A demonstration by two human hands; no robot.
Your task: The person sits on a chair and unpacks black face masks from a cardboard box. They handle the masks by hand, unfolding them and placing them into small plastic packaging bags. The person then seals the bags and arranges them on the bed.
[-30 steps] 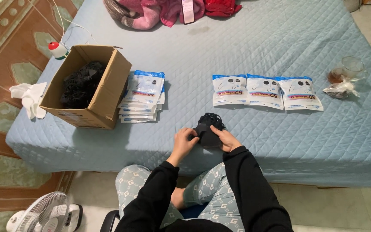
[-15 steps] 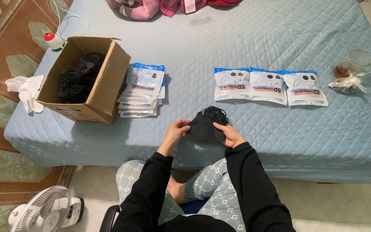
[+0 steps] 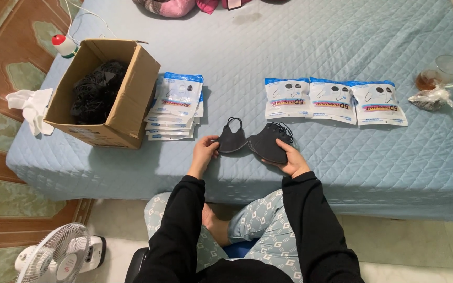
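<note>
My left hand (image 3: 203,151) pinches one black face mask (image 3: 231,139) by its edge. My right hand (image 3: 289,160) holds a small stack of black masks (image 3: 268,144) against its palm. The two lots touch in the middle, just above the near edge of the blue quilted bed (image 3: 342,42). A stack of white and blue mask pouches (image 3: 176,104) lies to the left of my hands. Three more such pouches (image 3: 334,100) lie in a row to the right.
An open cardboard box (image 3: 127,105) full of black masks stands at the left of the bed. A glass cup (image 3: 444,71) and a small plastic bag (image 3: 431,98) sit at the far right. A white cloth (image 3: 30,105) hangs at the left edge; a fan (image 3: 58,257) stands on the floor.
My hands have moved apart: the left hand has drawn one mask off to the left from the bunch both hands held together. The view has shifted slightly closer.
</note>
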